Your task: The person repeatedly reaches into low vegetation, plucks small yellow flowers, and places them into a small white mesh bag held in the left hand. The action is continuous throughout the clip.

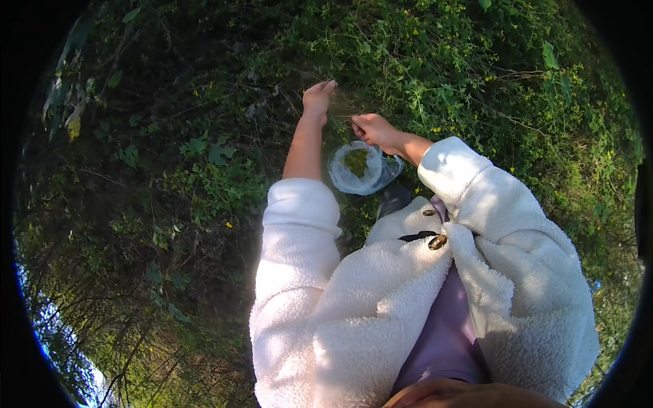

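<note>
We are holding our bare left hand (317, 98) out over the dense, dark-green leafy undergrowth (204, 173), its fingers bending inward; their tips are blending into the shade, so we cannot tell whether they are clamping anything. We are holding our bare right hand (379, 132) a little lower and to the side, with thumb and fingers pressing together in a pinch that is pointing toward the left hand; anything between those tips is proving too small to tell. The two hands are standing apart, near each other. A translucent, round-mouthed plastic bag (335, 171) is sitting just below the right hand, its mouth facing up, and a small yellow-green heap of plant bits (355, 162) is lying inside; we are guessing that it is sitting so close for easy reach. What is supporting it, we are not seeing. The sleeves of our white, fleecy coat (381, 319) are leaving both wrists bare, perhaps keeping the fabric from snagging in the greenery
</note>
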`<state>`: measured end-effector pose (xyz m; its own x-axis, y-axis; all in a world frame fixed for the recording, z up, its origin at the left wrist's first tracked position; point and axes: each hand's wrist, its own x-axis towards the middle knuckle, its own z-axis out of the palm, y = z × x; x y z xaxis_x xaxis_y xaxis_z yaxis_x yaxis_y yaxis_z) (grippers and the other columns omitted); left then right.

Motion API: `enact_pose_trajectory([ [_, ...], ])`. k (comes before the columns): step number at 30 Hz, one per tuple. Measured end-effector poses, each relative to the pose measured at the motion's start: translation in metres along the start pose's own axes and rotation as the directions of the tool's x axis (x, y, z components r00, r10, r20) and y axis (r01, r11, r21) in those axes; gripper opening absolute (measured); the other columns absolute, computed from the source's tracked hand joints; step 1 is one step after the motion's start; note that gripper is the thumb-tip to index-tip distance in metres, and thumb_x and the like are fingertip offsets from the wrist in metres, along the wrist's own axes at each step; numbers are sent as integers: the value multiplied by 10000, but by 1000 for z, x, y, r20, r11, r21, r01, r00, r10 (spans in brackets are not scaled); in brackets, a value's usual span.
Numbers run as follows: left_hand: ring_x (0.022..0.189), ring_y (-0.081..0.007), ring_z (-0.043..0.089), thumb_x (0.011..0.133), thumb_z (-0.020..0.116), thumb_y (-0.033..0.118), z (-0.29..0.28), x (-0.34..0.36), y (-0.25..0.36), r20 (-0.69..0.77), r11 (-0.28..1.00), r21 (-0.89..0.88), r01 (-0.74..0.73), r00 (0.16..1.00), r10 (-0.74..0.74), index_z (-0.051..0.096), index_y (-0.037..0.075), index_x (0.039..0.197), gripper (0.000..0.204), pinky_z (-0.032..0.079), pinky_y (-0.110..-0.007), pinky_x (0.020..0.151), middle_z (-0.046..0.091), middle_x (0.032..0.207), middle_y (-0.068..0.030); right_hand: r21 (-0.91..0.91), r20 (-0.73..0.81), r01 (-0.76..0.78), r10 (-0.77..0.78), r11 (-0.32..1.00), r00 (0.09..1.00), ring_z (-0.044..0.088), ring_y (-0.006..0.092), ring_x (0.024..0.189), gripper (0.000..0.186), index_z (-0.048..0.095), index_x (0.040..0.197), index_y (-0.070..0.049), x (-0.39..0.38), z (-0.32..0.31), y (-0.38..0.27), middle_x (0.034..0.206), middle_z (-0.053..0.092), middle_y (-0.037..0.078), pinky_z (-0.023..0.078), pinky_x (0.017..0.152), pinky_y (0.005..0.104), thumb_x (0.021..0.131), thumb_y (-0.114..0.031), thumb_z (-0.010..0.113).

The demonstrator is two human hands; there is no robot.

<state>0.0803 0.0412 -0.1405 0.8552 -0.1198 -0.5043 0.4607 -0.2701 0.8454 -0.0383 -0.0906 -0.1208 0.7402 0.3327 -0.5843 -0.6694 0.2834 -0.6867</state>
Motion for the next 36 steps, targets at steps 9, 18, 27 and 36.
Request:
enact_pose_trajectory([
  [9,813,-138,537,799,583,163,7,-6,9,-7,990,-108,88,996,-89,598,2,973,237,419,-275,733,607,912,-58,-197,-98,124,-146,973,984,453,106,613,386,543,765,-36,19,10,-13,669,498,32,385,542,252,889,-355,365],
  [18,528,-90,436,818,570,168,2,-3,9,-45,944,-283,172,980,-192,595,61,868,121,317,-205,407,531,719,8,-390,-29,297,-334,871,942,478,148,585,365,534,696,-22,19,9,-10,612,505,44,393,590,288,887,-290,373],
  [27,573,-136,526,786,594,131,3,-1,-3,-11,892,-389,229,967,-254,612,67,836,83,393,-267,481,590,738,-21,171,24,-49,45,984,999,298,46,466,272,456,742,-82,-5,10,-11,625,410,-24,236,383,181,902,-283,369],
  [36,481,-61,390,810,584,163,-17,-3,6,79,731,-621,284,950,-302,546,21,934,192,306,-199,413,462,649,28,298,6,-108,112,948,994,328,52,489,237,474,773,-70,-8,9,-25,653,430,-15,269,394,180,904,-234,365],
])
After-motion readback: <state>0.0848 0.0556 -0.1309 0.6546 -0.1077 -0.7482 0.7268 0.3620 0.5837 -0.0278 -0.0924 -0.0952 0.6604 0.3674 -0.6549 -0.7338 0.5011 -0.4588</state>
